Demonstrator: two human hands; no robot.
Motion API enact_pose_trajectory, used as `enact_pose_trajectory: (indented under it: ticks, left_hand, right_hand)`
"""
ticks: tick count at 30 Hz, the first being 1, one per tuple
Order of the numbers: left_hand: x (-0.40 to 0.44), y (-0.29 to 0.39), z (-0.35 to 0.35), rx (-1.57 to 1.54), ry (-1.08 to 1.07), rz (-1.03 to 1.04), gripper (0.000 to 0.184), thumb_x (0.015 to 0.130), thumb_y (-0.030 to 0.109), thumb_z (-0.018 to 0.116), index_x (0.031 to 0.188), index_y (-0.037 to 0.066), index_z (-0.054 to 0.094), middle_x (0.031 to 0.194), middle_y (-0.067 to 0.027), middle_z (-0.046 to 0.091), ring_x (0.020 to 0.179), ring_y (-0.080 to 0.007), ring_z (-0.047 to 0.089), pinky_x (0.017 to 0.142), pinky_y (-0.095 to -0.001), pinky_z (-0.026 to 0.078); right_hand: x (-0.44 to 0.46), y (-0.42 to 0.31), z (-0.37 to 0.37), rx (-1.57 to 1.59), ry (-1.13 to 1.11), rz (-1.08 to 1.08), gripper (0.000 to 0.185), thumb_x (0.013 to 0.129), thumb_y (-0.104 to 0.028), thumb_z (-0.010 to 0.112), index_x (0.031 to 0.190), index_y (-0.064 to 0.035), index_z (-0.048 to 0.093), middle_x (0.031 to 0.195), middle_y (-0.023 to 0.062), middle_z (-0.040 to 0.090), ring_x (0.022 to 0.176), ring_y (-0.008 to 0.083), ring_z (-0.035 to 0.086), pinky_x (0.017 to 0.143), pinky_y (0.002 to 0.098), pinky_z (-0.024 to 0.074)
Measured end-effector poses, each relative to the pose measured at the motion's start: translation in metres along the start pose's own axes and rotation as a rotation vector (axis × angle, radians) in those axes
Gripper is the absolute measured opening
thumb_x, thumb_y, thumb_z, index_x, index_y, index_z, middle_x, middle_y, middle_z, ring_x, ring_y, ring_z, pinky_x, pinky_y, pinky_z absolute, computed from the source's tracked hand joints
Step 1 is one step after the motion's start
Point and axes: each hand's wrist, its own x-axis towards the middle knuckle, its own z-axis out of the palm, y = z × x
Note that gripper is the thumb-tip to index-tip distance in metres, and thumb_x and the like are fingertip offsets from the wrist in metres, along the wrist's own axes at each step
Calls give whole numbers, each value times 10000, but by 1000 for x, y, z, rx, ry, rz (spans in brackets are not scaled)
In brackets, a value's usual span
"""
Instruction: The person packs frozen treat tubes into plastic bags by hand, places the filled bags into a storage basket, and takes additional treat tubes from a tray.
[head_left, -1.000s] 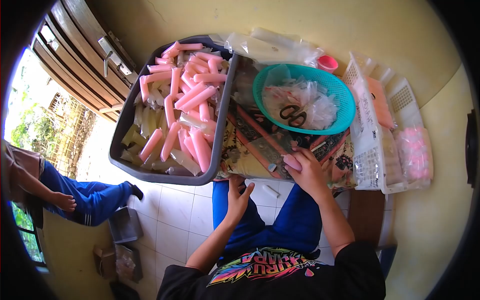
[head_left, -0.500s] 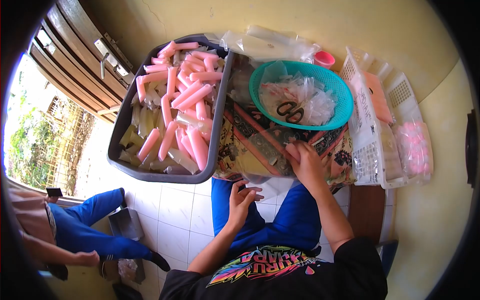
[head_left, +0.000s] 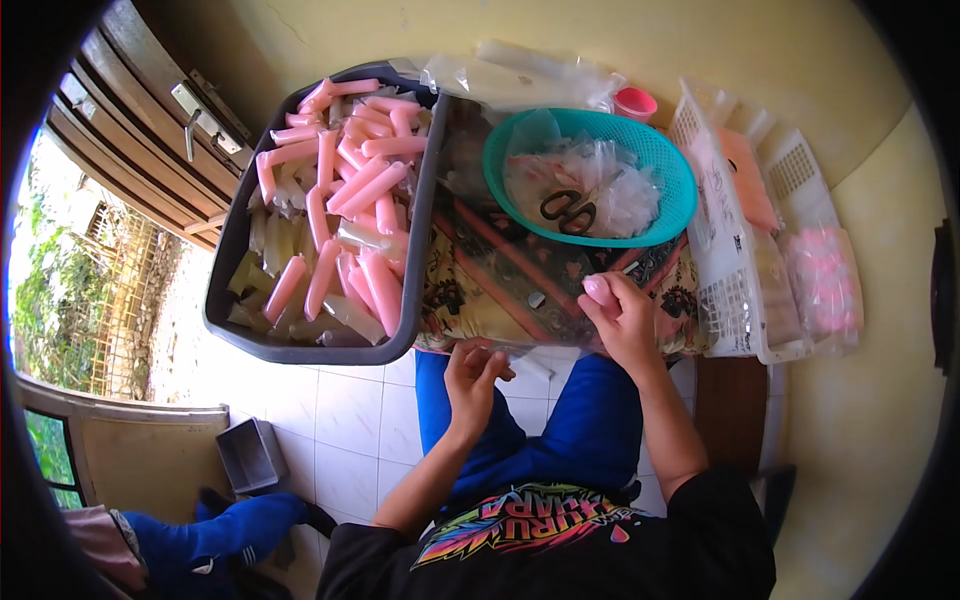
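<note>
My right hand (head_left: 622, 315) is raised over the table's front part, its fingers closed round a small shiny pink lump (head_left: 599, 290). Whether that lump is wrapped in plastic is hard to see. At the table's near edge my left hand (head_left: 474, 378) has its fingers curled and pressed together; what they hold, if anything, is hidden. Left of the hands stands a dark grey tub (head_left: 412, 290) heaped with long pink filled plastic tubes (head_left: 368, 190) above paler, yellowish ones. Beyond my right hand, a turquoise basket (head_left: 683, 190) contains clear plastic bags (head_left: 625, 190) and dark-handled scissors (head_left: 568, 212).
A patterned cloth (head_left: 500, 275) under clear plastic covers the table. A white crate (head_left: 735, 250) with packed bags stands at the right, and a pink cup (head_left: 635, 103) behind the basket. Another person's blue-trousered leg (head_left: 215, 530) is at lower left, near a grey bin (head_left: 250, 456).
My right hand has turned and lifted slightly, bringing the pink lump into clearer view. My left hand has risen a little toward the table edge. The other person has shifted down and left.
</note>
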Motion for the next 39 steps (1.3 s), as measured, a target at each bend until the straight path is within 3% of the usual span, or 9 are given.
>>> enact_pose_trajectory:
  ticks: [4, 9, 13, 17, 19, 23, 33, 39]
  left_hand:
    - [5, 6, 4, -16, 25, -4, 168, 989, 30, 603, 1136, -9, 532, 808, -99, 652, 693, -172, 658, 654, -291, 542]
    - [4, 9, 5, -16, 42, -23, 137, 1002, 63, 592, 1112, -6, 549, 785, -86, 644, 682, -170, 650, 645, -289, 535]
    - [5, 7, 4, -35, 39, -38, 98, 1007, 53, 591, 1083, -5, 569, 817, -112, 676, 691, -168, 667, 634, -280, 516]
    - [4, 7, 6, -37, 15, -14, 105, 1026, 79, 565, 1096, 1, 568, 823, -111, 675, 691, -166, 661, 627, -275, 487]
    - [3, 8, 7, -45, 9, 6, 109, 1036, 93, 546, 1103, 9, 559, 808, -101, 658, 680, -159, 636, 631, -276, 473]
    - [4, 8, 8, -48, -22, 63, 117, 1059, 108, 495, 1119, 23, 549, 784, -84, 623, 674, -151, 596, 640, -276, 453]
    - [2, 11, 11, -72, -15, 42, 125, 1064, 115, 492, 1130, 28, 551, 750, -62, 589, 662, -142, 569, 632, -274, 456]
    - [4, 8, 8, -98, -44, 48, 127, 1059, 114, 510, 1118, 9, 550, 767, -55, 594, 668, -127, 579, 636, -266, 465]
  right_hand:
    - [-14, -25, -21, -2, -17, -121, 281, 784, -199, 856, 991, -58, 728, 902, 69, 614, 806, 200, 584, 699, 295, 467]
    - [-49, -25, -27, 144, -92, -237, 374, 718, -282, 905, 1003, -106, 738, 948, 75, 622, 777, 202, 614, 668, 308, 479]
    - [-80, -22, -13, 225, -211, -266, 309, 744, -201, 888, 986, -114, 718, 995, 124, 643, 781, 204, 650, 669, 297, 522]
    - [-97, -11, 0, 119, -322, -350, 386, 695, -60, 874, 1048, -121, 730, 1054, 134, 645, 842, 246, 676, 725, 324, 553]
    - [-100, -10, 2, 103, -321, -423, 439, 683, 25, 745, 1095, -123, 708, 1107, 133, 620, 883, 274, 687, 698, 353, 574]
    - [-100, -11, 3, 85, -217, -440, 342, 708, -8, 826, 1022, -93, 721, 1096, 152, 641, 860, 259, 674, 714, 327, 567]
    - [-102, -13, 16, 105, -233, -490, 387, 722, -35, 797, 1090, -109, 699, 1099, 153, 623, 856, 288, 676, 712, 352, 563]
    - [-100, -7, 29, 96, -166, -352, 317, 739, -11, 790, 1034, -95, 714, 1098, 152, 632, 834, 248, 649, 717, 311, 538]
